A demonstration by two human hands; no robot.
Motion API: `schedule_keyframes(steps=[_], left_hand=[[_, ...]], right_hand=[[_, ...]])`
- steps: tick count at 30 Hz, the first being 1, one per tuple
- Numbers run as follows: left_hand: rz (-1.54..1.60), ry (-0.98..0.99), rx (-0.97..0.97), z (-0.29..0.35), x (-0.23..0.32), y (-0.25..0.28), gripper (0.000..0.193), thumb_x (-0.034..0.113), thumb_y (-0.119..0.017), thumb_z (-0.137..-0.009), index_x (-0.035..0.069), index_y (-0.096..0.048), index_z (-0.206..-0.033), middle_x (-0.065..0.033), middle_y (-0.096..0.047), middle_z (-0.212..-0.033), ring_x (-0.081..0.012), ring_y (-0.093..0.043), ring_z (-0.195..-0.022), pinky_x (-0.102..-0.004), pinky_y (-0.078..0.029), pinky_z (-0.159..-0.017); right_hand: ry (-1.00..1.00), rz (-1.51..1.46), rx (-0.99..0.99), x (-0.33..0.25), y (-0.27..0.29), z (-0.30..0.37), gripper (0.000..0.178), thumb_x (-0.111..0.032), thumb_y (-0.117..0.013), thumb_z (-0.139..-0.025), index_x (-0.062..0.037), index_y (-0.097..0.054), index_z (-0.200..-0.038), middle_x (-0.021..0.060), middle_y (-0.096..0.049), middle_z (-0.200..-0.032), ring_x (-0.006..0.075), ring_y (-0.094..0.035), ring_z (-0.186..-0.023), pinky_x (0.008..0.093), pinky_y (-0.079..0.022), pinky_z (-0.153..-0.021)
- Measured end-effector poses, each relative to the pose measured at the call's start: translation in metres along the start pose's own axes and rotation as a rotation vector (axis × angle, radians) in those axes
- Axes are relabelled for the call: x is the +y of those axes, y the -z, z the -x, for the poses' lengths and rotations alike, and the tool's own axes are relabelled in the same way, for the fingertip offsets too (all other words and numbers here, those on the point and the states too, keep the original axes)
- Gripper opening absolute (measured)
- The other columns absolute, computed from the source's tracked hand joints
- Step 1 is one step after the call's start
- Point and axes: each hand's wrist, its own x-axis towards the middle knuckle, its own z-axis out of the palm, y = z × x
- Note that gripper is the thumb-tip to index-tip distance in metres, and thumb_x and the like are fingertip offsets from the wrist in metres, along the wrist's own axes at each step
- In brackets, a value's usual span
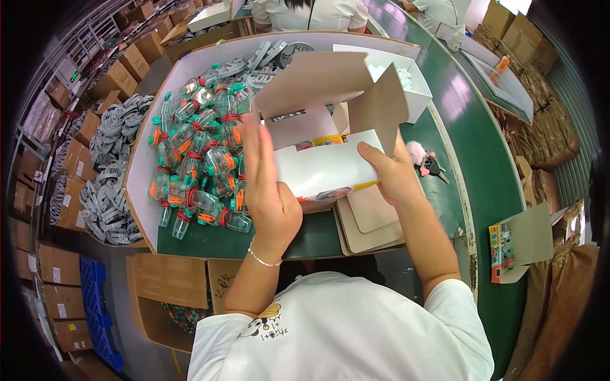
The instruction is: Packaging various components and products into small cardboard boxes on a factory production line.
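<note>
In front of me I hold up an unfolded carton (327, 168) with a white panel, grey-brown flaps and strips of coloured print. My right hand (395, 170) is closed on its right side, thumb pressed on the white panel. Along the carton's left side my left hand (272, 197) stands upright, fingers stretched out and palm against or very near the edge. What lies inside the carton is mostly hidden. Left of my left hand is a heap of clear plastic bottles (194, 152) with green caps, red rings and orange pieces inside. Flat grey-brown boards (365, 222) lie under the carton.
Behind the bottles lie grey plastic pieces (257, 63). A white box (419, 86) with white pieces stands at the far right, near keys with a pink pompom (416, 152). Another open carton (502, 251) sits on the green belt (489, 209). A brown box (168, 286) stands below left.
</note>
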Motion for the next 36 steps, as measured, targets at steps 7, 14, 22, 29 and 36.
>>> schedule_keyframes(steps=[7, 14, 22, 29, 36], left_hand=[[-0.192, -0.352, -0.436, -0.001, -0.001, 0.010, 0.048, 0.003, -0.053, -0.085, -0.007, -0.050, -0.132, -0.0280, -0.029, -0.152, -0.0444, -0.031, -0.139, -0.0500, -0.026, -0.112], [-0.321, -0.293, -0.589, -0.020, 0.021, 0.025, 0.042, 0.015, -0.061, -0.087, 0.002, -0.056, -0.127, -0.0270, -0.041, -0.144, -0.0420, -0.039, -0.134, -0.0528, -0.033, -0.106], [-0.002, -0.169, -0.748, -0.052, -0.043, 0.045, 0.061, 0.017, -0.069, -0.082, 0.007, -0.046, -0.138, -0.0215, -0.036, -0.148, -0.0365, -0.036, -0.135, -0.0473, -0.036, -0.105], [-0.002, -0.158, -0.511, -0.074, -0.030, 0.038, 0.090, 0.024, -0.083, -0.067, 0.008, -0.039, -0.144, -0.0127, -0.029, -0.154, -0.0317, -0.034, -0.137, -0.0454, -0.035, -0.107], [0.205, -0.209, -0.766, -0.108, -0.036, 0.031, 0.102, 0.033, -0.091, -0.052, 0.012, -0.043, -0.139, -0.0103, -0.028, -0.155, -0.0325, -0.033, -0.138, -0.0466, -0.031, -0.110]], right_hand=[[0.161, 0.416, -0.022, 0.002, 0.006, -0.004, 0.086, 0.010, -0.060, -0.078, -0.0078, -0.019, -0.152, 0.0137, -0.034, -0.146, 0.0268, -0.034, -0.136, 0.0359, -0.031, -0.109], [0.459, 0.603, -0.063, 0.001, 0.007, -0.008, 0.089, 0.009, -0.059, -0.080, -0.0082, -0.013, -0.154, 0.0175, -0.019, -0.157, 0.0311, -0.022, -0.145, 0.0394, -0.024, -0.114], [0.261, 0.259, -0.256, 0.004, 0.029, -0.033, 0.084, -0.004, -0.067, -0.083, -0.0124, -0.020, -0.153, 0.0158, -0.019, -0.157, 0.0285, -0.023, -0.144, 0.0389, -0.022, -0.115], [0.215, 0.149, -0.327, -0.014, 0.031, -0.062, 0.078, -0.018, -0.079, -0.076, -0.0151, -0.040, -0.143, 0.0129, -0.024, -0.156, 0.0262, -0.030, -0.141, 0.0395, -0.028, -0.111], [0.558, 0.774, -0.419, -0.036, 0.031, -0.071, 0.079, -0.035, -0.091, -0.060, -0.0137, -0.051, -0.125, 0.0090, -0.035, -0.151, 0.0321, -0.036, -0.136, 0.0435, -0.039, -0.104]])
